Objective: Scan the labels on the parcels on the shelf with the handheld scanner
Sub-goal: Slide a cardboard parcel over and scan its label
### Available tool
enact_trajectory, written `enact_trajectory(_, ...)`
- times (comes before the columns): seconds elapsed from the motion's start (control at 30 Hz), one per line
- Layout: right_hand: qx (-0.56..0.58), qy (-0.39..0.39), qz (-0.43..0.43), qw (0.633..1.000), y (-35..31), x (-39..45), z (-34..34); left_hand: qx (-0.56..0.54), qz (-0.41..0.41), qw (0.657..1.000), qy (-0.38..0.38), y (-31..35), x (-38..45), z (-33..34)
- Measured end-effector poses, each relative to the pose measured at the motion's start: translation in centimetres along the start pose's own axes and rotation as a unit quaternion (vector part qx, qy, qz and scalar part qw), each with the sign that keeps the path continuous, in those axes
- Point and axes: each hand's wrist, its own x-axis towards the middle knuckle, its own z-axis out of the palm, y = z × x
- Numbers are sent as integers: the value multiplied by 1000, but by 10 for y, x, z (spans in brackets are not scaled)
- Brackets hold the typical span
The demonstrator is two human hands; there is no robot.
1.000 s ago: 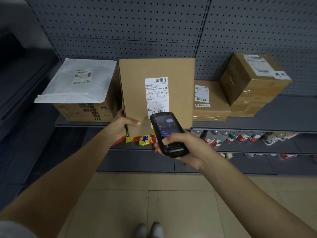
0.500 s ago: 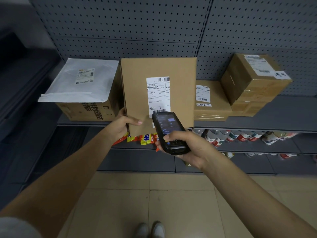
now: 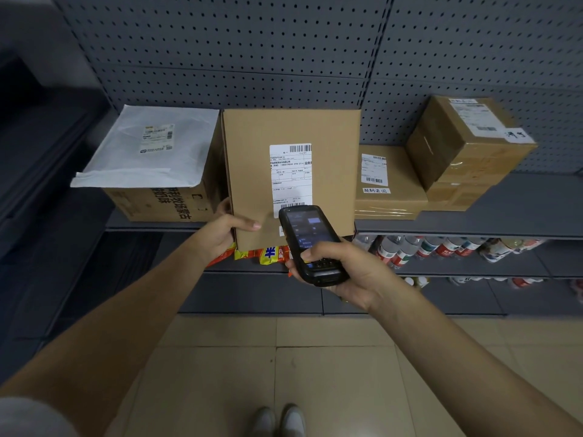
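Note:
A flat brown parcel stands upright at the shelf's front edge, its white label facing me. My left hand grips its lower left corner, thumb on the front. My right hand holds the black handheld scanner, thumb on its keypad, its top just below the label's lower barcode. A white mailer bag lies on a printed carton at the left. To the right lie a flat taped box and a tilted brown box, both labelled.
The grey shelf has a pegboard back. On the lower shelf are bottles and yellow-red snack packs. Dark shelving runs along the left. Beige floor tiles and my shoes are below.
The view has shifted slightly; parcel, scanner and both hands keep almost the same places relative to each other. The scanner stays just under the label.

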Motion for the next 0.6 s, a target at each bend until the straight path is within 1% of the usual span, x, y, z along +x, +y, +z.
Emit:
enact_trajectory(0.27,4,-4,-8,1000,2,1,3,-6,-11,1000,2,1,0,-6)
enact_trajectory(0.6,0,-12,-17,1000,2,8,6,-8,-8,1000,-14,9,2,-10)
